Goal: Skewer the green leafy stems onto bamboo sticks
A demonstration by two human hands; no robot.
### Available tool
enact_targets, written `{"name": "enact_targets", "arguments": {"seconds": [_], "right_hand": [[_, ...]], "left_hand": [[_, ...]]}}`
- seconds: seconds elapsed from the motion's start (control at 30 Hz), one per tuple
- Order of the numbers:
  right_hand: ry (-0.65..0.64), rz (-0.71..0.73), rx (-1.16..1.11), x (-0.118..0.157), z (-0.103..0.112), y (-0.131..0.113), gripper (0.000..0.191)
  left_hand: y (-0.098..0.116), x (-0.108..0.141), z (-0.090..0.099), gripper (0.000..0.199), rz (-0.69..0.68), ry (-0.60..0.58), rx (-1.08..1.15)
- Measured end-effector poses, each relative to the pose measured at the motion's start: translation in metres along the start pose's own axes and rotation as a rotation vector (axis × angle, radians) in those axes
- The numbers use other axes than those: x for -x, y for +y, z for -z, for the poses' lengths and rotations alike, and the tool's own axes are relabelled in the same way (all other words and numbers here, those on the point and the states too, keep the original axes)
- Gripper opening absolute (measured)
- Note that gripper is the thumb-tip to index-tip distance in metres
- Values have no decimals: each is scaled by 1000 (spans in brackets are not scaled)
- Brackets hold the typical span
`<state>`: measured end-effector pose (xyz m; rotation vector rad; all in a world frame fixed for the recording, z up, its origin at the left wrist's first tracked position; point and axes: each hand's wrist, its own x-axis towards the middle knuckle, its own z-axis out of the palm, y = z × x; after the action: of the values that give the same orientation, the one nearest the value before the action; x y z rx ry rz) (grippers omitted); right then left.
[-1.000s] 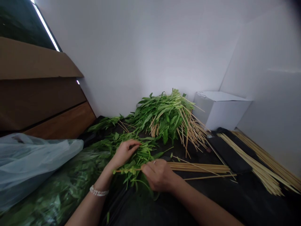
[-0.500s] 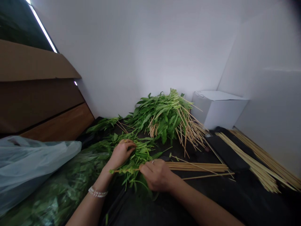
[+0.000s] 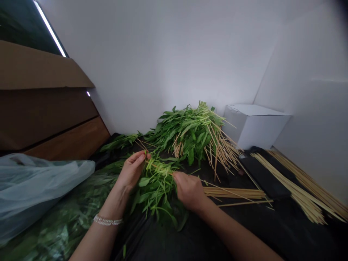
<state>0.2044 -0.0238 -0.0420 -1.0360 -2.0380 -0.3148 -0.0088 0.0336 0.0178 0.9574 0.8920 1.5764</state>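
My left hand (image 3: 133,168), a beaded bracelet at its wrist, pinches a green stem by the tip of a thin wooden stick. My right hand (image 3: 190,190) is closed round that stick. Between both hands, pale green stems are threaded along the stick, and their leaves (image 3: 156,190) hang down over the black surface. Behind them rises a large pile of leafy greens (image 3: 182,125) with many sticks (image 3: 223,148) poking out to the right. Several loose sticks (image 3: 233,193) lie just right of my right hand.
A clear bag of leaves (image 3: 73,214) and a whitish plastic bag (image 3: 43,185) are at the left, below a cardboard box (image 3: 40,72). A white box (image 3: 258,125) stands at the back right. Bundles of sticks (image 3: 290,185) lie at the far right.
My left hand has turned upward and now pinches a stem at the stick's tip. My right hand has moved slightly up and right, raising the stick with its stems.
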Motion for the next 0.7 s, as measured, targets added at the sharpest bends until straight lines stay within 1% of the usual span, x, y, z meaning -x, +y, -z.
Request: {"name": "enact_targets", "arguments": {"seconds": [0.07,0.17,0.4,0.7], "right_hand": [[-8,-57,-8,-1,0,3,27],[-27,-103,-13,-2,1,5,28],[-58,-118,6,-3,3,4,27],[-116,-141,29,-4,5,2,26]], "left_hand": [[-1,0,-1,37,54,1,24],[-3,1,-3,36,84,-2,23],[-5,4,-5,34,83,-36,-4],[-5,5,-5,35,62,-26,-57]]}}
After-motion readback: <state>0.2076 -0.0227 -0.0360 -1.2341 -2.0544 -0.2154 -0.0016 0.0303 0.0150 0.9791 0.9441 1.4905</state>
